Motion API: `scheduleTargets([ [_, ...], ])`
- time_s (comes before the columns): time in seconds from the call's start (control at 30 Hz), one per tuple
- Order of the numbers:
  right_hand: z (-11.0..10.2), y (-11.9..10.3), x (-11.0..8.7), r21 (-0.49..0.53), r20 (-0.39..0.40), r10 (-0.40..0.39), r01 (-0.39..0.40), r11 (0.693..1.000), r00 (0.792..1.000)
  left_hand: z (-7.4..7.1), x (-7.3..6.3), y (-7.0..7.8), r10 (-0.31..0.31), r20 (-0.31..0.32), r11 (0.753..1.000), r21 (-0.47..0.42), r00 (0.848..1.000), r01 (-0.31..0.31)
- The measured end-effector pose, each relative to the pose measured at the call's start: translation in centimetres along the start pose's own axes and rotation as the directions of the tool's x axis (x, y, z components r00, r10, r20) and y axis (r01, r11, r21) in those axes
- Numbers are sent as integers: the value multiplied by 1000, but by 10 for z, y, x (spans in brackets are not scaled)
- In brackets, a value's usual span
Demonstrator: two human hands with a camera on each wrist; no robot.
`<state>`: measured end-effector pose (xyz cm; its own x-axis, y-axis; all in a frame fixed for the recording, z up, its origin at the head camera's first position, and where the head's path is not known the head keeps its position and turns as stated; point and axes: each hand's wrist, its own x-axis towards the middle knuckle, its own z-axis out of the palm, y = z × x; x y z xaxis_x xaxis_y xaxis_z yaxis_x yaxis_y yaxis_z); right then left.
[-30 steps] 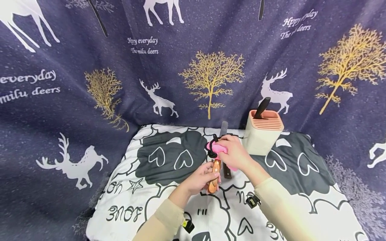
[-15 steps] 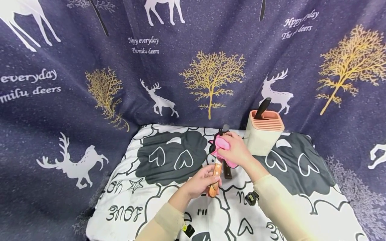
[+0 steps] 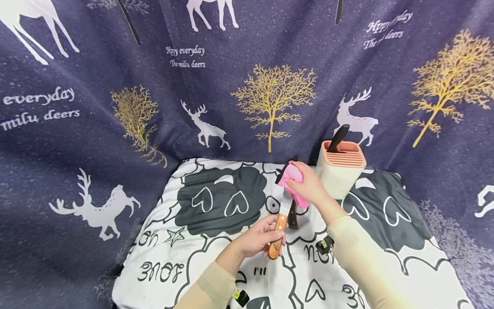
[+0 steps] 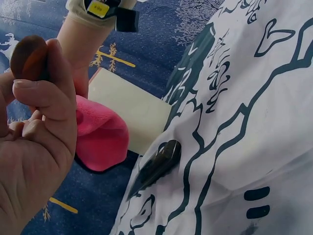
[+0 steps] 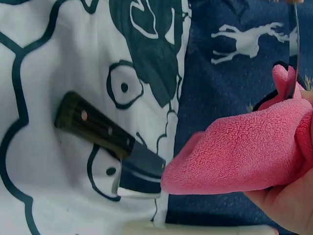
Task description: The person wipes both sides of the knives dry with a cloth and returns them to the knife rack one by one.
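Note:
My left hand (image 3: 257, 237) grips the orange-brown wooden handle (image 3: 279, 227) of a knife, its blade (image 3: 286, 202) pointing away from me. In my right hand (image 3: 310, 186) is a pink cloth (image 3: 292, 172) with a black edge, folded around the blade's far part; the tip is hidden. The right wrist view shows the fluffy pink cloth (image 5: 239, 152) against the thin blade (image 5: 293, 44). Beneath the hands, a second knife with a dark riveted handle (image 5: 95, 122) lies on the white patterned cover, its blade partly hidden by the pink cloth in that view.
A cream knife block (image 3: 336, 178) with an orange slotted top stands at the back right, a black handle (image 3: 338, 137) sticking up from it. A dark blue deer-print curtain (image 3: 212, 77) hangs behind the black-and-white cover (image 3: 162, 249).
My right hand has slid the cloth away from the handle along the blade, uncovering more metal. My left hand, still on the handle, has come slightly nearer to me.

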<state>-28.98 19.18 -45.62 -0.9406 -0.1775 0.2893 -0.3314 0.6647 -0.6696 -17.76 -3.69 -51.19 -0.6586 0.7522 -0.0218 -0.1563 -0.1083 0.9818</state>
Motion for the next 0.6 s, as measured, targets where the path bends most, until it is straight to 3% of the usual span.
scheduleTargets([
  [0.2, -11, 12, 8, 29, 9, 109, -109, 994, 994, 3, -4, 0, -19, 54, 999, -32, 998, 21],
  [0.33, -15, 21, 12, 32, 1, 138, -138, 990, 990, 8, -8, -6, -37, 71, 998, -57, 997, 41],
  [0.47, -17, 27, 13, 60, -9, 133, -132, 989, 991, 12, -14, -12, -51, 57, 997, -62, 997, 54],
  [0.6, -18, 33, 14, 112, -20, 135, -132, 985, 991, 18, -17, -15, -100, -1, 991, -85, 995, 100],
])
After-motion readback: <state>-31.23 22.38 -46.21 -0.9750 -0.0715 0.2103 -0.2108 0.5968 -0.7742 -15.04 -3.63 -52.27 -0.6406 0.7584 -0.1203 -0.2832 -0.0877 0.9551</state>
